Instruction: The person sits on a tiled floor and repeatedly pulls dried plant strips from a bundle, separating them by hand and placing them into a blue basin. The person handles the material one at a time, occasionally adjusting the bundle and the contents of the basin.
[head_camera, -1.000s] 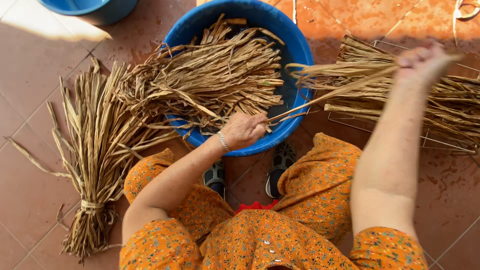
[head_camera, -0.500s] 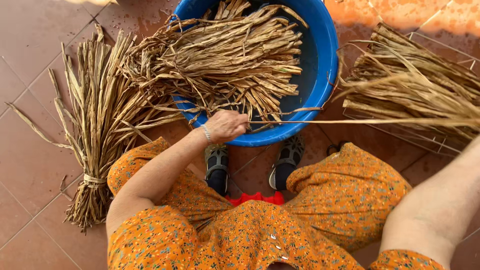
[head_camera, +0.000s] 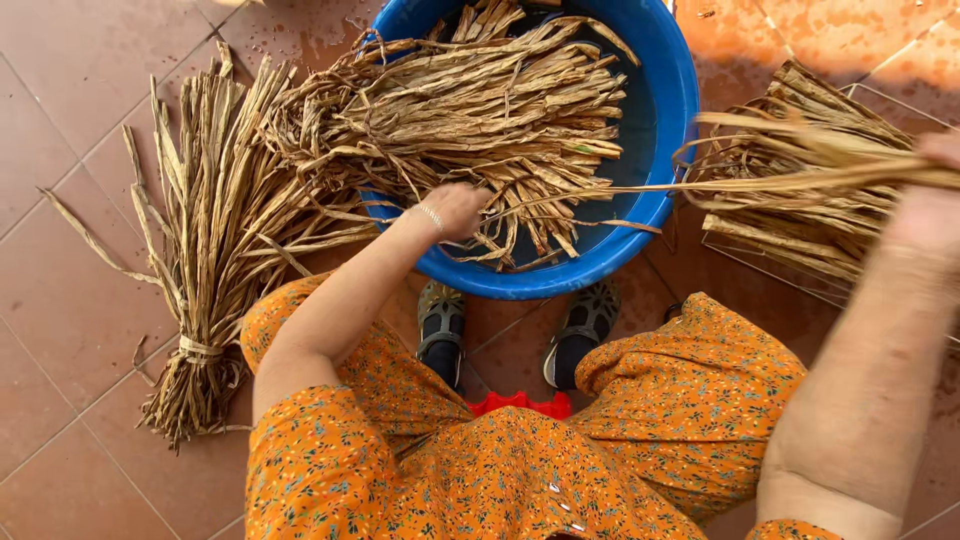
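Observation:
A blue plastic basin (head_camera: 665, 110) in front of me holds a heap of dried tan plant strips (head_camera: 480, 110). My left hand (head_camera: 455, 210), with a bracelet on the wrist, rests on the strips at the basin's near rim and grips one end of a long strip (head_camera: 640, 187). That strip stretches to the right. My right hand (head_camera: 935, 190), blurred at the right edge, holds the strip's far part together with a few more strips, above a flat pile of the same material (head_camera: 800, 190).
A tied bundle of dried strips (head_camera: 205, 260) lies on the red tiled floor at my left. A wire rack (head_camera: 790, 270) lies under the right pile. My sandalled feet (head_camera: 510, 330) stand just before the basin, with a red stool edge (head_camera: 520, 403) between my knees.
My right hand pulled the long strip out to the right, dropped out of view, and now comes back at the right edge. My left hand stayed at the basin's rim. The view shifted slightly.

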